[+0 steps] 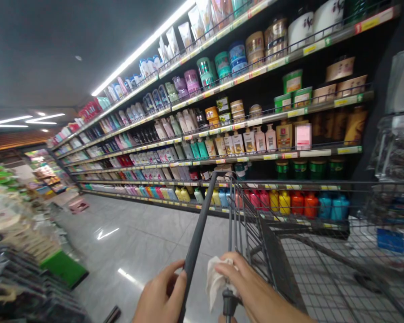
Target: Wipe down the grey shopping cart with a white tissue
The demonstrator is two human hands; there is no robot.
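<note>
A wire shopping cart stands in front of me, its basket to the right. My left hand is closed on the cart's dark handle bar, thumb and index finger against it at the near end. In my right hand is a crumpled white cloth or tissue, pinched between fingers and thumb. That hand is over a thin metal rod of the cart frame, just above a dark joint. Whether the cloth touches the rod is hard to make out.
Long store shelves with bottles, jars and tubes run along the far side. Grey tiled floor stretches between them and stacked goods on the left. Packaged items hang at the right edge. A pink object lies farther down the aisle.
</note>
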